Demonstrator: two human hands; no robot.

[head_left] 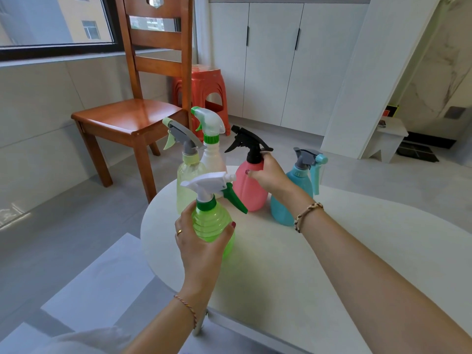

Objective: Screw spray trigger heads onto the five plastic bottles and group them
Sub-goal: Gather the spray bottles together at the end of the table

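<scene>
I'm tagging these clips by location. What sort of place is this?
Most likely a room in a home, perhaps a dining or kitchen corner: a wooden chair by a window, white cupboards along the wall, a red plastic stool, and a small white round table.

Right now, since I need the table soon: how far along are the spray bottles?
All five bottles wear trigger heads, so the screwing looks done. The left hand grips the green bottle and the right hand the pink bottle. The yellow-green bottle, white bottle and blue bottle stand close on the white table. Only final grouping seems left.
</scene>
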